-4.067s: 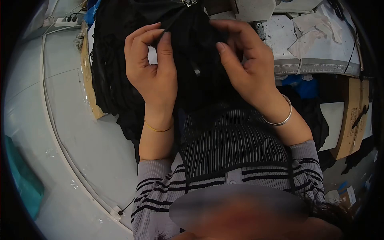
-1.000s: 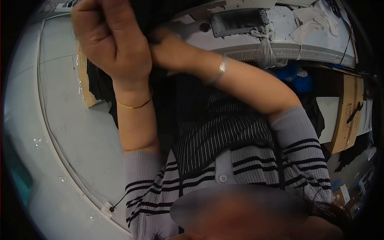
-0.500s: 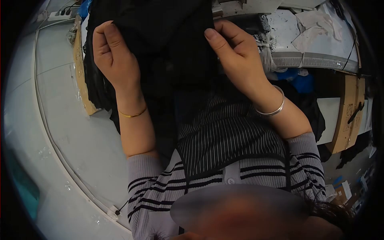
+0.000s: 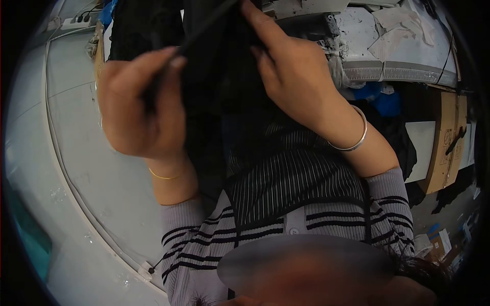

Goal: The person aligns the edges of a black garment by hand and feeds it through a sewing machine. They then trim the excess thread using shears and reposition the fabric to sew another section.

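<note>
Black cloth hangs and lies in front of me, its folds hard to tell apart. My left hand, blurred by motion, is closed on an edge of it between thumb and fingers. From there the edge runs taut and slanting up to my right hand. That hand grips the cloth near the top of the view; its fingertips are partly hidden against the black. A thin gold bracelet circles my left wrist, and a silver bangle my right.
At the upper right is a white work surface with a ruler strip and pale scraps. Below it stand a blue bag and a cardboard box. A power strip sits upper left; a cable channel crosses the grey floor.
My left hand has come nearer, turned inward and drawn up a cloth edge. My right hand has shifted up and left, its fingers now reaching further over the cloth.
</note>
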Demonstrator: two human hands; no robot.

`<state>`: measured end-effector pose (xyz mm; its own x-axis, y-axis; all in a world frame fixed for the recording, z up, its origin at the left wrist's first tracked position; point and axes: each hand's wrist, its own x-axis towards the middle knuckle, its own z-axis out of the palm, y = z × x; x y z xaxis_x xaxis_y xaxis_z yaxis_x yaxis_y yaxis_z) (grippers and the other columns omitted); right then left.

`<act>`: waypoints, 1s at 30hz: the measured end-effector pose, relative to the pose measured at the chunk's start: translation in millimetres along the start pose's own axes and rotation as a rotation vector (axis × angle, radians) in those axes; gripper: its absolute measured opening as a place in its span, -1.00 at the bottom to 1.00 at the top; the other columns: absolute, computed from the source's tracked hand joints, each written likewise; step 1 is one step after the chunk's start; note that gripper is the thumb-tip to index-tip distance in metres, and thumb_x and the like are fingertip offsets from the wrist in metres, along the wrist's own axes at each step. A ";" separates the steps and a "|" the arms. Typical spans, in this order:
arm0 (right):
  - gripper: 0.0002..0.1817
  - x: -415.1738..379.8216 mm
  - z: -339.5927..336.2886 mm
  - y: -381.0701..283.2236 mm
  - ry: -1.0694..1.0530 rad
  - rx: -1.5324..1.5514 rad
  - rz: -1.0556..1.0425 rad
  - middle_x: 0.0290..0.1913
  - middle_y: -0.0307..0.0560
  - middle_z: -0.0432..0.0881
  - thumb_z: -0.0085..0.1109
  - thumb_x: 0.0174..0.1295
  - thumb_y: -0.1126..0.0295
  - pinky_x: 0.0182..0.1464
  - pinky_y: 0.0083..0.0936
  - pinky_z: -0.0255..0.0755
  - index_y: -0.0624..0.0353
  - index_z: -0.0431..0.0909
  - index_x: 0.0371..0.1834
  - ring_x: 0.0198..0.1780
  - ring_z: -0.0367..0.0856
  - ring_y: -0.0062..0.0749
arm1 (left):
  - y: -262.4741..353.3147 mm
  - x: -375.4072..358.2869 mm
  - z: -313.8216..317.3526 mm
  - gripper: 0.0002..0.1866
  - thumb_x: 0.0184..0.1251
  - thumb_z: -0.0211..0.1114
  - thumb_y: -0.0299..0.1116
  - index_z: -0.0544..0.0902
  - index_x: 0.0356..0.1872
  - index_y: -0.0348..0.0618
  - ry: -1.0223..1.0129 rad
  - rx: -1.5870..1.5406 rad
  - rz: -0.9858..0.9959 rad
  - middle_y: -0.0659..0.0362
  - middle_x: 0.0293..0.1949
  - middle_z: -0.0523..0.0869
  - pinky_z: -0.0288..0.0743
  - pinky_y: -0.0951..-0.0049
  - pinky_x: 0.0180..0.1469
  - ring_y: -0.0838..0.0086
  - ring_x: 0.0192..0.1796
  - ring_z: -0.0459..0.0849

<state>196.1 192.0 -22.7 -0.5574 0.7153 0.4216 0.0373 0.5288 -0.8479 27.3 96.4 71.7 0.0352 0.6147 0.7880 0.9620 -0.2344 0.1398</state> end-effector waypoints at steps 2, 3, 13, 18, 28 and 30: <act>-0.47 -2.3 1.2 -2.6 0.062 -0.016 0.013 -0.55 -0.06 0.57 0.29 0.33 0.51 -0.48 -0.47 0.40 0.20 0.44 0.38 -0.61 0.53 -0.31 | 30.1 -16.7 0.1 -0.67 -0.04 0.59 -0.66 0.76 -0.18 -0.29 -0.197 0.021 0.083 0.20 -0.44 0.59 0.29 0.51 -0.42 0.47 -0.45 0.46; -0.46 -4.2 1.8 -4.1 0.096 -0.023 0.024 -0.54 -0.03 0.58 0.29 0.33 0.52 -0.48 -0.46 0.40 0.20 0.43 0.38 -0.61 0.54 -0.30 | 38.3 -26.0 0.2 -0.63 -0.12 0.63 -0.65 0.77 -0.19 -0.26 -0.279 0.002 0.098 0.21 -0.47 0.55 0.30 0.51 -0.43 0.46 -0.45 0.46; -0.68 -15.9 -14.6 -1.0 -0.056 0.348 0.341 -0.40 -0.37 0.60 0.20 0.45 0.56 -0.35 -0.76 0.34 0.32 0.57 0.23 -0.40 0.44 -0.82 | 45.3 -43.2 50.2 -0.78 0.08 0.53 -0.46 0.60 -0.39 -0.17 -0.288 0.028 0.025 -0.01 0.01 0.81 0.58 0.04 0.28 0.15 0.13 0.79; -0.67 -7.8 -17.4 6.0 -0.076 0.356 0.304 -0.36 -0.37 0.61 0.20 0.44 0.57 -0.29 -0.78 0.34 0.33 0.54 0.24 -0.34 0.46 -0.84 | 28.6 -38.1 50.2 -0.87 0.41 0.34 -0.50 0.54 -0.29 -0.24 -0.184 -0.146 -0.143 -0.11 0.06 0.79 0.33 -0.12 0.47 0.02 0.21 0.76; -0.69 -12.4 -8.5 15.0 0.023 0.488 0.259 -0.55 -0.30 0.48 0.30 0.34 0.52 -0.46 -0.65 0.31 0.26 0.60 0.13 -0.54 0.41 -0.68 | 36.9 -32.0 56.1 -0.92 0.38 0.30 -0.57 0.56 -0.21 -0.28 -0.306 -0.062 -0.126 -0.02 0.09 0.79 0.32 -0.19 0.45 0.01 0.26 0.71; -0.66 -7.0 -14.4 11.6 -0.038 0.460 0.284 -0.45 -0.36 0.51 0.26 0.39 0.54 -0.36 -0.72 0.30 0.29 0.56 0.21 -0.44 0.40 -0.76 | 31.5 -32.6 63.7 -0.91 0.38 0.30 -0.59 0.55 -0.20 -0.29 -0.241 -0.032 -0.137 -0.02 0.09 0.79 0.31 -0.19 0.46 0.02 0.26 0.72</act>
<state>212.3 199.7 -30.9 -0.6084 0.7792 0.1509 -0.1715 0.0566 -0.9836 73.7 117.0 12.2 -0.0273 0.8031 0.5953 0.9534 -0.1580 0.2569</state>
